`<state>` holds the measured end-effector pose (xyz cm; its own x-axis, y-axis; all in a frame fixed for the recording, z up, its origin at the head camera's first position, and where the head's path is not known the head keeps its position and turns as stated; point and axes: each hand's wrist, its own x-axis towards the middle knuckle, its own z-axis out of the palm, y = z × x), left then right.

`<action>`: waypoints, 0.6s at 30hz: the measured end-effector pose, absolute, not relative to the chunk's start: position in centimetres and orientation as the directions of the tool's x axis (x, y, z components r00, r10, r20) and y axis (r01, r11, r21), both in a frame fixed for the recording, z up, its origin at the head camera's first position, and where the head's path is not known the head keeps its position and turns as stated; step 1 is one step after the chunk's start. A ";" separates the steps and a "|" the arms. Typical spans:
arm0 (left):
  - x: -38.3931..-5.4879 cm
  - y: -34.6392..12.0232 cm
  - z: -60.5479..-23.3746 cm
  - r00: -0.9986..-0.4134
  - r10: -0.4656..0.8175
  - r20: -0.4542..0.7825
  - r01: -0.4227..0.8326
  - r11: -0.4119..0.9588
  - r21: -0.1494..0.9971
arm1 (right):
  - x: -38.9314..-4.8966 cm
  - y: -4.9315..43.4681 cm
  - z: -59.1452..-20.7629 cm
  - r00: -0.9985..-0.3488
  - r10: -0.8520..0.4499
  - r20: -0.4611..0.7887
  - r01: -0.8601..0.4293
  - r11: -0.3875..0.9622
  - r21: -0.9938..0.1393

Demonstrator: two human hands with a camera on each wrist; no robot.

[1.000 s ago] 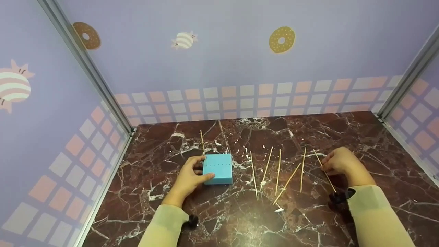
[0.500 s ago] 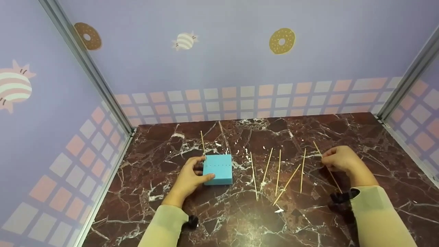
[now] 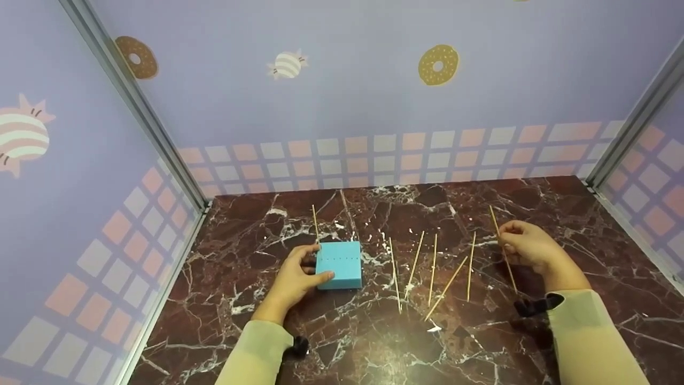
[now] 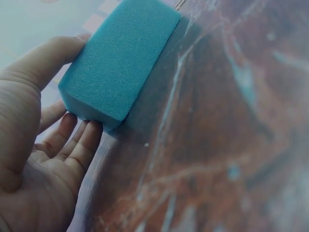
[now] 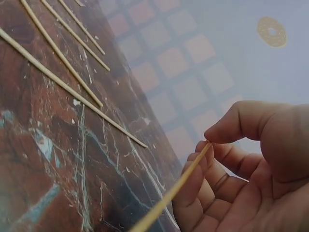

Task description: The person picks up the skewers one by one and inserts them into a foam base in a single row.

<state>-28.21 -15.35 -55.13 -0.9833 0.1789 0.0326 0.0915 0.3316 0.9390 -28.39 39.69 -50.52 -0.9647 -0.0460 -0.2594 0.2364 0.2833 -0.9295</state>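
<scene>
My left hand (image 3: pixel 293 280) grips the left side of a blue foam block (image 3: pixel 342 264) resting on the table, its thumb on the top near the front corner. A row of small dark dots crosses the block's top. In the left wrist view the fingertips (image 4: pixel 91 130) touch the block's end face. My right hand (image 3: pixel 526 246) pinches a thin wooden stick (image 3: pixel 507 262) between thumb and fingers, farther right. In the right wrist view this stick (image 5: pixel 176 188) slants down and left from the fingertips.
Several similar sticks (image 3: pixel 433 267) lie spread on the dark marbled table (image 3: pixel 385 347) between the hands, two close together or touching. Another stick (image 3: pixel 315 222) extends behind the block. White specks dot the surface. Patterned walls (image 3: pixel 363 107) stand at the back and sides.
The right hand has raised its stick and shifted its hold, so the stick's far end stands higher in the head view. The left hand and block have stayed in place.
</scene>
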 end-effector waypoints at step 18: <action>-28.2 -15.5 -55.1 -0.981 0.193 0.032 0.097 0.336 0.937 | -28.7 37.8 -49.8 -0.988 0.058 -0.143 0.147 0.066 -0.987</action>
